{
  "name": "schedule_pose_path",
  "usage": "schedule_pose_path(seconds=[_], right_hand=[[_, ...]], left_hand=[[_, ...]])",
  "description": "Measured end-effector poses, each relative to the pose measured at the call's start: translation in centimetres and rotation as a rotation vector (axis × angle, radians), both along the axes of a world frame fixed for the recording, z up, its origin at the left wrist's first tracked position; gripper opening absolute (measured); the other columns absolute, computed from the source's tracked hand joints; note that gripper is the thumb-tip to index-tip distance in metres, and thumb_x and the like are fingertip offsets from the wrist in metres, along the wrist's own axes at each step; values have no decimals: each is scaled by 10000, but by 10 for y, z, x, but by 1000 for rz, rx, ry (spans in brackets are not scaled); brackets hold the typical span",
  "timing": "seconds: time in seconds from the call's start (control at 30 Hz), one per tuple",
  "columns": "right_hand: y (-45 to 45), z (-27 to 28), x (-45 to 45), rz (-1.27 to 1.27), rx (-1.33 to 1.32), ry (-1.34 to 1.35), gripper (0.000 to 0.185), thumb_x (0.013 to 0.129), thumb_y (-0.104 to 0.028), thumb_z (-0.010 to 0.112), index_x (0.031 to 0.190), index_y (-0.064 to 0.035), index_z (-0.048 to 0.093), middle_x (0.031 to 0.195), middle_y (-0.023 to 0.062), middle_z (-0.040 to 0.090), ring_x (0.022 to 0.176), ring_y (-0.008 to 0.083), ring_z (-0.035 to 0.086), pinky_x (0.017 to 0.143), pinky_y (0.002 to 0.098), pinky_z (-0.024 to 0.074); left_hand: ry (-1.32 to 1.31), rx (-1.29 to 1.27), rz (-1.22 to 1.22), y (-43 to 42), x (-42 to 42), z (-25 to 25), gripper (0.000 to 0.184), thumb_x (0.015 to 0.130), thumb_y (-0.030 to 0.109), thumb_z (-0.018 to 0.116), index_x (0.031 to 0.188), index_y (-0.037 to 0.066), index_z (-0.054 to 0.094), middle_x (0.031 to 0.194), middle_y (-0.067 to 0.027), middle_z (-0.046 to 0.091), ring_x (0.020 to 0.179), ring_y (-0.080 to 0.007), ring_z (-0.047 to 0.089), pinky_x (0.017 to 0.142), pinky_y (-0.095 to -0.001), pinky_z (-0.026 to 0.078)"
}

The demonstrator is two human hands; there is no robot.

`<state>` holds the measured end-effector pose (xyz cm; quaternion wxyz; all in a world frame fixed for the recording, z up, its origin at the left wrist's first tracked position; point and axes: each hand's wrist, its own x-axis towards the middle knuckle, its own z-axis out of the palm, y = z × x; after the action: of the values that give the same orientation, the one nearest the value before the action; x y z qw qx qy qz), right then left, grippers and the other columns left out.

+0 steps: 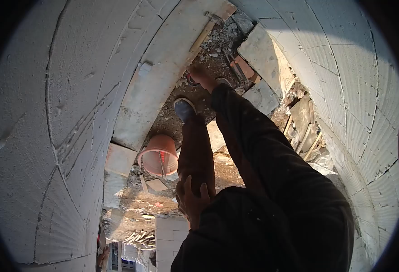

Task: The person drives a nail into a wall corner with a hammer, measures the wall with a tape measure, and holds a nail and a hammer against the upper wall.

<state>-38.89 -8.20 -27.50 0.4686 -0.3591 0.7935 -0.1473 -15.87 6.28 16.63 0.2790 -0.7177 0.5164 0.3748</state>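
Note:
My left hand [193, 201] rests on my bent leg near the knee, its fingers spread and holding nothing. Stretched far forward and down, my right hand [202, 78] is close to the rubble-strewn floor beside my shoes. Its fingers are blurred but look closed on a small round red and dark object [191, 80], whose kind I cannot make out. A hammer [201, 38] with a wooden handle lies beyond that hand, at the edge of a long pale board [142, 86]. Right of the hand lie reddish tile or brick pieces [244, 69].
A pinkish plastic bucket [158, 152] lies tipped or leaning left of my leg. Grey plastered walls [72, 90] rise close on both sides. Broken slabs [265, 56] and debris [306, 120] line the right. Wood scraps [140, 237] lie at lower left.

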Motion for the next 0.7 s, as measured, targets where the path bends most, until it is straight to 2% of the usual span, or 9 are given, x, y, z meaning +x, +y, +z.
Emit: schedule_pose_path(seconds=[0.1,0.17,0.27,0.33,0.4,0.47,0.53,0.63,0.7], right_hand=[[-16,-7,31,-147,98,-150,392,999,-395,649,1061,-13,708,970,213,732,906,368,706,798,506,524],[-23,-8,47,-262,69,-278,390,987,-413,675,1063,-33,715,999,174,740,971,430,709,873,524,559],[-22,-2,53,-94,-225,208,402,975,-405,678,1242,-105,679,1251,264,604,1067,449,645,953,541,523],[-30,0,38,-38,-259,419,461,979,-374,654,1379,-153,598,1319,271,556,1147,467,597,967,559,515],[-48,-7,6,-41,-133,513,569,995,-317,604,1534,-200,461,1287,227,549,1241,489,544,941,585,525],[-62,-17,-27,63,-14,521,560,991,-318,607,1523,-203,478,1219,218,587,1220,458,576,945,573,527],[-71,-28,-62,178,17,454,528,980,-317,610,1487,-199,522,1170,202,631,1171,415,617,938,555,533],[-62,-90,-109,599,-101,462,438,941,-299,630,1359,-166,640,1146,162,703,1071,345,687,916,530,546],[-69,-97,-116,569,-142,560,378,904,-269,662,1253,-129,702,1169,136,732,1043,322,712,897,523,554]], left_hand=[[-38,-17,-40,-1,-5,0,557,917,406,705,1451,276,613,1510,-198,500,1375,-429,516,1101,-536,465],[-39,-24,-47,-1,-5,1,529,932,393,691,1445,291,617,1512,-193,503,1378,-425,517,1105,-530,463],[-21,-46,-40,2,-6,4,490,953,372,671,1437,313,623,1515,-185,509,1381,-419,519,1110,-521,461],[-3,-65,-38,5,-3,2,466,967,358,658,1431,327,627,1517,-180,512,1384,-416,519,1114,-515,460],[0,-56,8,23,13,-13,445,981,345,645,1426,342,631,1519,-175,516,1386,-412,520,1118,-508,458],[13,128,306,46,81,-67,506,954,389,718,1399,170,622,1382,-234,607,1351,-390,550,1112,-530,452],[107,-4,362,80,116,-91,553,954,415,737,1365,63,626,1275,-236,679,1330,-366,569,1106,-540,450],[66,-88,37,6,15,-20,450,967,378,681,1398,259,631,1445,-196,564,1390,-385,513,1141,-517,424],[70,-106,15,-7,0,0,445,976,354,643,1419,390,634,1559,-168,488,1430,-399,476,1164,-501,406]])
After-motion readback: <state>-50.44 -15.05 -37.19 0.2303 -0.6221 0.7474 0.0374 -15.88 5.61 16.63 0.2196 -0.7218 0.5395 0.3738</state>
